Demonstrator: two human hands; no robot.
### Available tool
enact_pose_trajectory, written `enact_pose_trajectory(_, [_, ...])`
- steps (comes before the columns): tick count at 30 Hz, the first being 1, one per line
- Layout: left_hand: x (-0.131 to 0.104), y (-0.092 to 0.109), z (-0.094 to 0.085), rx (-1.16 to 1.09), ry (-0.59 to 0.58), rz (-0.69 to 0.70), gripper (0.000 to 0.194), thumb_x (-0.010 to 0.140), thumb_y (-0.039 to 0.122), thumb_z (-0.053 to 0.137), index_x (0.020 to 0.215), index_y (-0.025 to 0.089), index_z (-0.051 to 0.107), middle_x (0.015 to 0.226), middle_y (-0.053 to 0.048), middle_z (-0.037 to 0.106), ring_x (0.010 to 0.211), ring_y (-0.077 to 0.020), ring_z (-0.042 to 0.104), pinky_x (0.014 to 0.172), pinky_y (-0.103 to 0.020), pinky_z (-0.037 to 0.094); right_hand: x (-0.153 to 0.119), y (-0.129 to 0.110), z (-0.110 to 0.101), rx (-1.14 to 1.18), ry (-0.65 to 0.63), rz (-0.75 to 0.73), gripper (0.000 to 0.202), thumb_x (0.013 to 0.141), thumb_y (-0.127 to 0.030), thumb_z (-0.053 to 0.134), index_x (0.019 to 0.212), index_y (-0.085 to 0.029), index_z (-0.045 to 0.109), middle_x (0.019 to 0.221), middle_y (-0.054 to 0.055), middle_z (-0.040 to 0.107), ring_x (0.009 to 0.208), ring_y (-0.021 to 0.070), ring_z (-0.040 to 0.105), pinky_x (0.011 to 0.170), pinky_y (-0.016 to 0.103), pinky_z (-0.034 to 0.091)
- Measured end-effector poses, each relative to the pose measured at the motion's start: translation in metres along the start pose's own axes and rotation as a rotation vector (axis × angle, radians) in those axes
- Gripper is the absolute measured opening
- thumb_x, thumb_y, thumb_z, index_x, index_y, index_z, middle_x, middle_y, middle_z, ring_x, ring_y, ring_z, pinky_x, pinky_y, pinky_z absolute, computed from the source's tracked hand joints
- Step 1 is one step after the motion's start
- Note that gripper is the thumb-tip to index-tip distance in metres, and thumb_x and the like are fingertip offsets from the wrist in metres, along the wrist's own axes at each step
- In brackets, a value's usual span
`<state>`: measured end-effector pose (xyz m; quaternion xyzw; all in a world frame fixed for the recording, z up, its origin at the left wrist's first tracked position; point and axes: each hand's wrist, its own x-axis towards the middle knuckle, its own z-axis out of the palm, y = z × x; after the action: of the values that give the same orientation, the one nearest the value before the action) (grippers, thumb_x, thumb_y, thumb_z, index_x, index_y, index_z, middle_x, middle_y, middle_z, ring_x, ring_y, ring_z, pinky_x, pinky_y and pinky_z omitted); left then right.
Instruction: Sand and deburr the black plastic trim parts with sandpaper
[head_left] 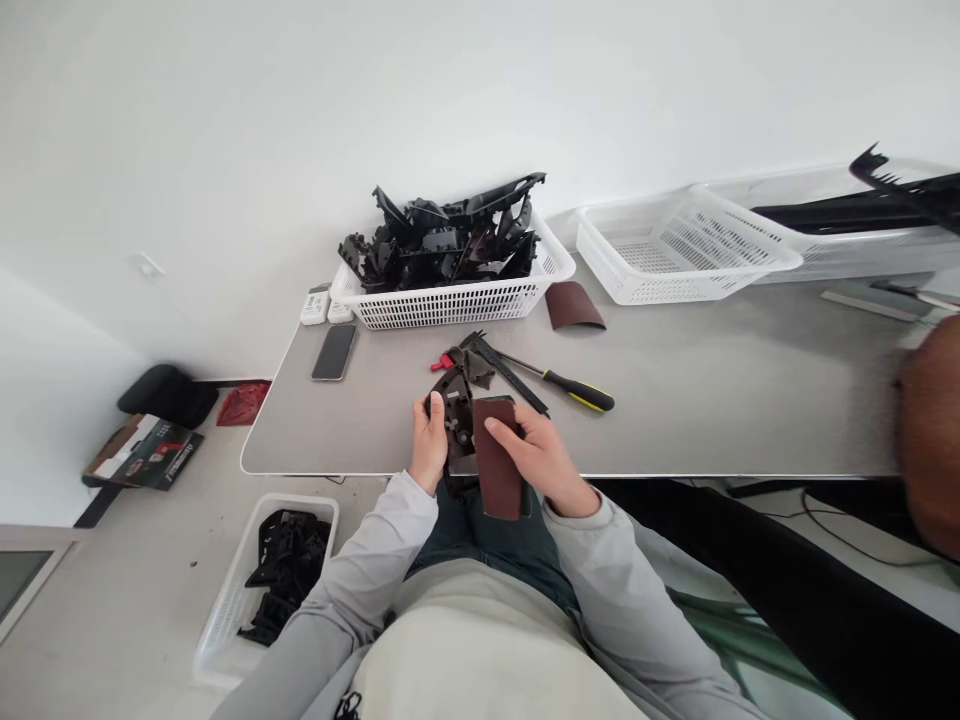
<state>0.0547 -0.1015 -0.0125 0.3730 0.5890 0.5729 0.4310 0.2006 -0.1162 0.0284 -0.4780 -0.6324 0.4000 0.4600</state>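
My left hand [428,440] is closed around a black molded plastic part [457,415] at the table's front edge. In my right hand [546,455] is a folded piece of brown sandpaper [496,460], pinched with the thumb on top. The sandpaper hangs past the table edge, close beside the plastic part; whether they touch I cannot tell. Just beyond my hands lie a dark caliper [510,372], a crumpled dark cloth [477,368], a small red item [441,363] and a screwdriver [577,390] with a black and yellow handle.
A white basket [450,305] heaped with black plastic parts stands at the back. Another white basket [667,285] is right of it, near curved sandpaper [574,305]. A phone [334,352] lies left. On the floor sits a basket [214,640] of black parts. A person [930,430] is at right.
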Motion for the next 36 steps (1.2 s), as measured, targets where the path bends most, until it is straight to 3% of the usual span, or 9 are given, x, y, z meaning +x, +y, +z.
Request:
enact_pose_trajectory(6, [-0.009, 0.003, -0.001, 0.139, -0.040, 0.106, 0.060, 0.080, 0.074, 0.030, 0.096, 0.020, 0.051, 0.104, -0.010, 0.060, 0.102, -0.0224, 0.055, 0.093, -0.036, 0.040, 0.015, -0.021, 0.008, -0.284, -0.144, -0.154, 0.024, 0.087, -0.027, 0.045, 0.073, -0.018, 0.062, 0.076, 0.005, 0.062, 0.070, 0.0176, 0.057, 0.065, 0.030, 0.043])
enact_pose_trajectory(10, [-0.006, 0.000, 0.000, 0.150, -0.021, 0.114, 0.059, 0.080, 0.073, 0.033, 0.097, 0.020, 0.051, 0.102, -0.009, 0.060, 0.101, -0.0214, 0.056, 0.092, -0.035, 0.040, 0.019, -0.022, 0.006, -0.403, -0.091, -0.138, 0.022, 0.084, -0.021, 0.046, 0.067, -0.018, 0.059, 0.070, 0.005, 0.060, 0.065, 0.0173, 0.055, 0.063, 0.030, 0.041])
enact_pose_trajectory(16, [-0.003, -0.001, 0.004, 0.094, -0.026, 0.086, 0.059, 0.078, 0.074, 0.038, 0.094, 0.019, 0.052, 0.097, -0.009, 0.060, 0.097, -0.0220, 0.057, 0.089, -0.035, 0.041, 0.015, -0.019, 0.011, -0.314, -0.155, -0.127, 0.021, 0.084, -0.023, 0.045, 0.070, -0.018, 0.061, 0.070, 0.004, 0.061, 0.066, 0.0167, 0.056, 0.062, 0.029, 0.040])
enact_pose_trajectory(22, [-0.006, 0.003, 0.004, 0.017, -0.004, 0.036, 0.054, 0.074, 0.073, 0.046, 0.089, 0.021, 0.053, 0.098, -0.007, 0.060, 0.098, -0.0215, 0.055, 0.091, -0.033, 0.039, 0.017, -0.013, 0.006, -0.332, -0.029, -0.061, 0.022, 0.080, -0.027, 0.046, 0.065, -0.019, 0.060, 0.066, 0.004, 0.061, 0.062, 0.0171, 0.054, 0.058, 0.029, 0.039])
enact_pose_trajectory(28, [-0.006, 0.006, 0.003, -0.004, 0.012, 0.032, 0.052, 0.074, 0.070, 0.050, 0.088, 0.021, 0.054, 0.097, -0.007, 0.060, 0.098, -0.0214, 0.055, 0.092, -0.032, 0.039, 0.016, -0.013, 0.008, -0.233, -0.118, -0.077, 0.025, 0.082, -0.032, 0.046, 0.077, -0.019, 0.066, 0.075, 0.005, 0.065, 0.070, 0.0189, 0.058, 0.064, 0.030, 0.044])
enact_pose_trajectory(32, [-0.006, 0.004, 0.003, -0.039, 0.026, -0.004, 0.054, 0.072, 0.071, 0.052, 0.087, 0.020, 0.054, 0.096, -0.007, 0.060, 0.098, -0.0210, 0.055, 0.091, -0.032, 0.039, 0.018, -0.011, 0.006, -0.252, -0.037, -0.032, 0.023, 0.079, -0.031, 0.047, 0.071, -0.019, 0.065, 0.071, 0.005, 0.064, 0.067, 0.0190, 0.057, 0.064, 0.031, 0.043])
enact_pose_trajectory(36, [-0.006, 0.008, 0.006, -0.184, 0.002, -0.095, 0.054, 0.066, 0.065, 0.064, 0.092, 0.019, 0.052, 0.092, -0.005, 0.062, 0.091, -0.0185, 0.059, 0.083, -0.031, 0.043, 0.019, -0.003, 0.000, -0.047, -0.004, 0.065, 0.024, 0.076, -0.036, 0.052, 0.077, -0.017, 0.067, 0.074, 0.004, 0.068, 0.070, 0.0194, 0.059, 0.064, 0.031, 0.045])
